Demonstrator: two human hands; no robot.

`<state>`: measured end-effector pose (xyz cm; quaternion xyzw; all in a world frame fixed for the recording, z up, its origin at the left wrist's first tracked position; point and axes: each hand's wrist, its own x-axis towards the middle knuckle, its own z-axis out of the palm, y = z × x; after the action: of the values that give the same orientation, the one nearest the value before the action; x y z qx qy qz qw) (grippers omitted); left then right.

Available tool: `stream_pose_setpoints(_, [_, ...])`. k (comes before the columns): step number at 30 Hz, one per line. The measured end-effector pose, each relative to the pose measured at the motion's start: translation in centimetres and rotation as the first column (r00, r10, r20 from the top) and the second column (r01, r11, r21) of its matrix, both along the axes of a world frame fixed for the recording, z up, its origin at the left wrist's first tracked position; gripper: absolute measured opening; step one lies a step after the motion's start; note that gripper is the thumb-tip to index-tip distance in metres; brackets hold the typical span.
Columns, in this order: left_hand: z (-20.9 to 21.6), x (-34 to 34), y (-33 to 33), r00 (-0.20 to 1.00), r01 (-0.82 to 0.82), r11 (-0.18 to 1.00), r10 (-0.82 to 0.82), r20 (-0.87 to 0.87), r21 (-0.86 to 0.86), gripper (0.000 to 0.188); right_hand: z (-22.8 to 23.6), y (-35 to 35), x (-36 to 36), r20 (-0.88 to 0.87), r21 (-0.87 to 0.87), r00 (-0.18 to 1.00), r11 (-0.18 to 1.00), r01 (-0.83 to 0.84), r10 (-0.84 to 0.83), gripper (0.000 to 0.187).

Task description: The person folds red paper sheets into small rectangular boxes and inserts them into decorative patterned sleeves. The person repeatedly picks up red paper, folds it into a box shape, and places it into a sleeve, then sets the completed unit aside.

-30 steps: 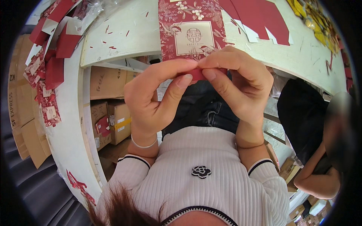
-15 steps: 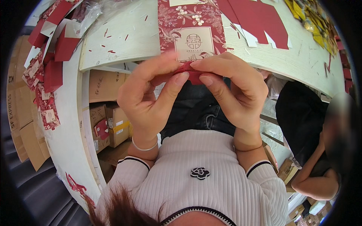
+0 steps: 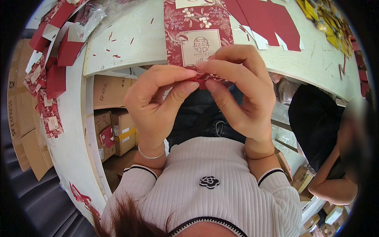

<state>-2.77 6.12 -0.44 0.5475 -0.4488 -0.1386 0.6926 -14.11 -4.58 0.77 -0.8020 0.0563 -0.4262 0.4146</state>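
A flat-looking red gift box with floral print and a cream label lies in front of me, its near end over the table's front edge. My left hand is closed, with thumb and forefinger pinching the left part of a red flap at that end. Opposite it, my right hand grips the flap's right part, thumb below and fingers above. The fingers hide most of the flap and how it folds.
Unfolded red card blanks lie at the far right, beyond them yellow ribbon-like pieces. Red boxes crowd the left table. Cardboard boxes stand underneath. Another person's arm is at the right. Small red scraps dot the white table.
My right fingers have lifted and shifted slightly left over the flap, showing some of its printed side. The left fingertips have moved a little right and flattened on the edge.
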Motion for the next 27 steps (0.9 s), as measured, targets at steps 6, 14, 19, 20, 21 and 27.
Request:
stream_pose_setpoints(6, [-0.1, -0.5, 0.4, 0.983, -0.015, 0.999, 0.007, -0.184, -0.044, 0.028, 0.4, 0.0, -0.1, -0.057, -0.144, 0.998, 0.99, -0.007, -0.001, 0.026])
stream_pose_setpoints(14, [1.1, 1.0, -0.3, 0.993, -0.025, 0.997, 0.016, -0.113, -0.076, 0.031, 1.6, -1.0, 0.7, -0.071, 0.042, 0.996, 0.997, -0.059, 0.062, 0.021])
stream_pose_setpoints(19, [-0.3, 6.3, -0.1, 0.962, 0.045, 0.944, 0.047, -0.269, 0.327, 0.027, 1.9, -6.8, 2.9, -0.088, -0.134, 0.988, 0.985, 0.112, -0.124, 0.014])
stream_pose_setpoints(20, [-0.4, 6.3, -0.6, 0.948, 0.095, 0.94, 0.015, -0.317, 0.329, 0.027, 1.9, -7.3, 3.6, -0.109, -0.117, 0.989, 0.989, 0.092, -0.104, 0.013])
stream_pose_setpoints(21, [-0.7, 5.8, -1.5, 0.93, 0.149, 0.932, -0.019, -0.368, 0.329, 0.028, 1.9, -7.7, 4.1, -0.167, -0.14, 0.982, 0.988, 0.062, -0.085, 0.012])
stream_pose_setpoints(27, [-1.8, 4.3, -4.6, 0.759, 0.375, 0.918, -0.225, -0.611, 0.128, 0.025, 1.8, -8.4, 6.2, -0.358, -0.419, 0.93, 0.904, -0.08, -0.083, 0.014])
